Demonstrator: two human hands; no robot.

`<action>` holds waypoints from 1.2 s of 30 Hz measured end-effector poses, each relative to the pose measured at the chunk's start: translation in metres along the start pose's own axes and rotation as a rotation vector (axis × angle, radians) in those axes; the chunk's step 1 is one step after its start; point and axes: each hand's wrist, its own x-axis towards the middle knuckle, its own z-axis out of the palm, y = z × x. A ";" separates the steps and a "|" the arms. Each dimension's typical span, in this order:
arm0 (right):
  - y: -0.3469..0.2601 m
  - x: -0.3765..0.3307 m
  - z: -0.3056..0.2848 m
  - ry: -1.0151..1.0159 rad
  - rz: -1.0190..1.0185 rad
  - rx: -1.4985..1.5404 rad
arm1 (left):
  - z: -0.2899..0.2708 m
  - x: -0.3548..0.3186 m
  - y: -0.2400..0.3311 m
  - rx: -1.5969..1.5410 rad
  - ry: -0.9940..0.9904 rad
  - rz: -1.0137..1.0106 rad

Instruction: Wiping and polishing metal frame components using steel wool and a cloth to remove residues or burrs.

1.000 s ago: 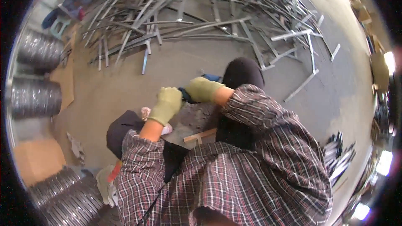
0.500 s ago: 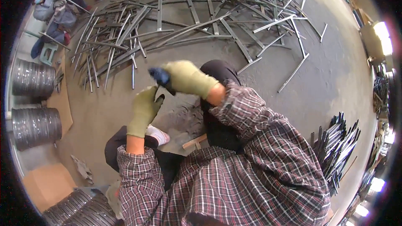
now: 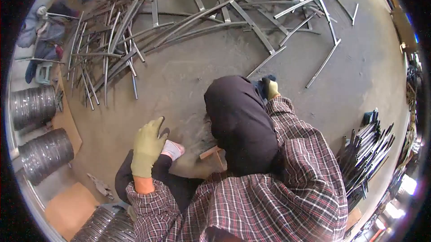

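Note:
My left hand [image 3: 149, 147], in a yellow-green glove with dark fingertips, hovers over the floor at the left of my knees. Its thumb stands apart from the bent fingers, and nothing shows between them. Beyond my right knee, my right hand [image 3: 272, 90] is closed on a dark blue thing [image 3: 260, 87] whose kind I cannot make out. The knee [image 3: 240, 121] and the sleeve hide part of that hand. Below my left hand a foot in a pale shoe [image 3: 173, 149] rests on the floor, near a small piece of wood [image 3: 209, 152].
Welded metal tube frames [image 3: 251, 29] lie tangled across the floor ahead. A bundle of dark tubes [image 3: 366, 152] stands at my right. Coils of dark banded material [image 3: 46, 154] and a cardboard sheet [image 3: 72, 208] line the left. Another person [image 3: 42, 35] sits at the far left by a pale stool [image 3: 43, 72].
My right hand has moved away from my left, rightward past the knee, with the blue thing. My left hand has lowered slightly. The view has shifted and my right knee shows more.

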 end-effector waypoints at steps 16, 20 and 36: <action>-0.038 0.056 0.025 0.288 0.135 -0.465 | 0.005 0.032 0.028 -0.042 -0.125 0.088; -0.075 0.017 0.055 0.181 0.259 0.176 | -0.005 0.021 0.018 0.001 -0.183 -0.003; -0.267 -0.139 0.108 -0.316 -0.854 0.175 | -0.008 -0.004 0.008 -0.017 0.115 0.075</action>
